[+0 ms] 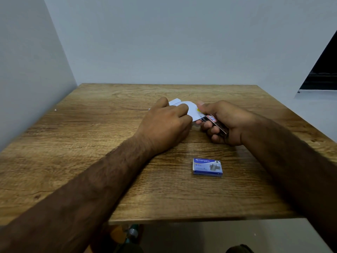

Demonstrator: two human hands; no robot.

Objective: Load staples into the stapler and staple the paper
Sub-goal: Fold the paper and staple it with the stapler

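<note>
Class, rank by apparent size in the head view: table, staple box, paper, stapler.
1. table
2. staple box and paper: alike, unranked; the paper lies farther, partly under the left hand
3. stapler, mostly hidden in the right hand

Wood-grain table (pixel 91 161), blue staple box (pixel 207 167) laid flat toward its near side, tiny white speck (pixel 55 110) seen at left edge.
</note>
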